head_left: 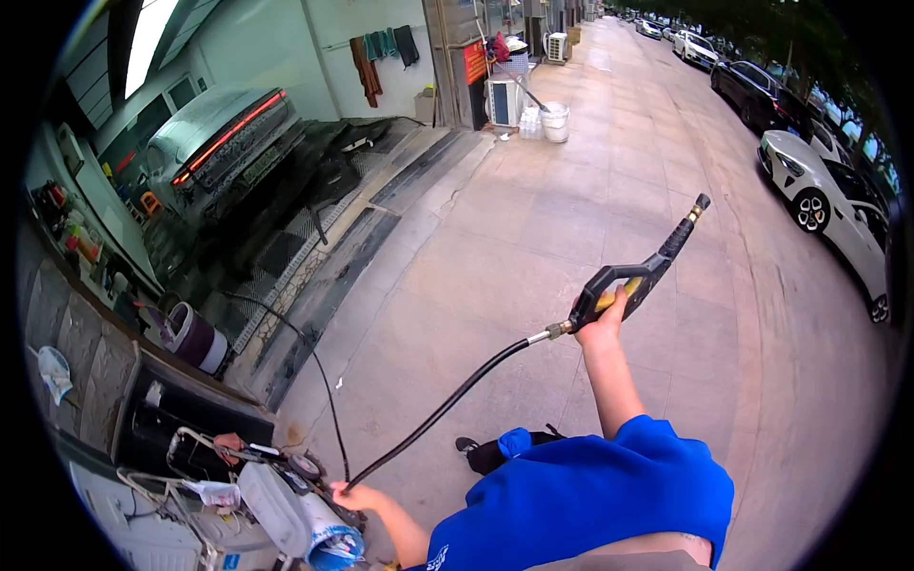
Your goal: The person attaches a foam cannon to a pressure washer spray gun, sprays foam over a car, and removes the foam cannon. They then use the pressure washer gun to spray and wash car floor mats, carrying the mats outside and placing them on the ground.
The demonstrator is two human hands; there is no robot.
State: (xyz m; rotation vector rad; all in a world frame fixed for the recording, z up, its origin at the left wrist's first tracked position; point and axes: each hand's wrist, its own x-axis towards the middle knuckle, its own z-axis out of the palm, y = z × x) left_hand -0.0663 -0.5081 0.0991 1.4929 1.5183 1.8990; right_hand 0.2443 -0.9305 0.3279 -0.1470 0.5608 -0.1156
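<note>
A black pressure washer gun with a yellow trigger is gripped in my right hand, its nozzle pointing up and away to the right. From the gun's base a black hose curves down to my left hand, whose fingers are closed around it. Beyond that hand the hose continues back along the ground toward the garage. Blue fabric covers my upper body, and one dark shoe shows below.
A wet silver car stands inside the garage at left, behind a floor grate. Carts and a bucket crowd the lower left. A purple-and-white bucket is by the doorway, a white bucket farther ahead. Parked cars line the right.
</note>
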